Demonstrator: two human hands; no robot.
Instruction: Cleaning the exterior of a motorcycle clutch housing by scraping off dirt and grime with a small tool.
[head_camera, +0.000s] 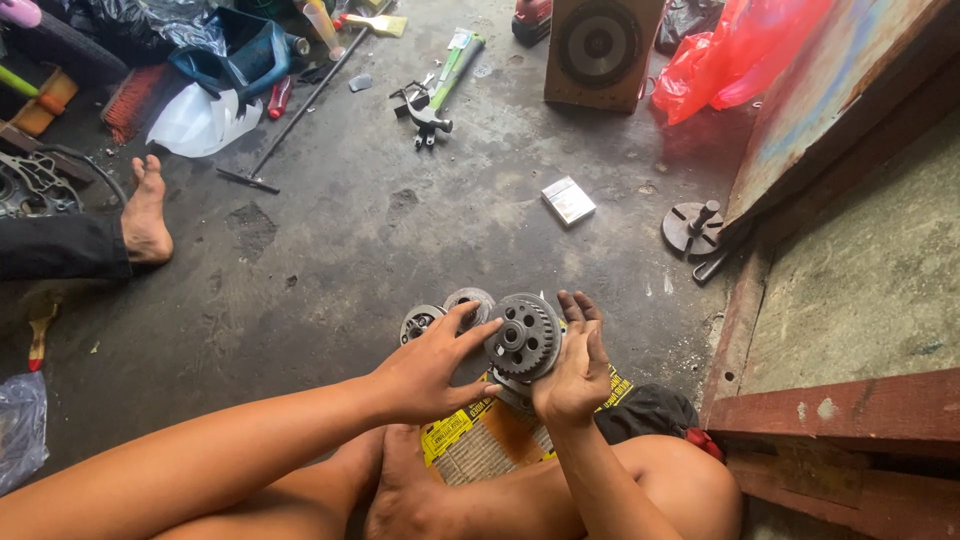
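One speaker box (600, 50) stands on the floor (350, 250), top cut off. Two hands clasp one toothed hub (524, 338) above the person's lap: left hand (425, 375) fingertips on its face, right hand (577, 372) cupping its edge. Two smaller discs (445, 312) lie behind, partly hidden.

Bare arms, no sleeves, no gloves; bare legs and a bare foot (400, 490).
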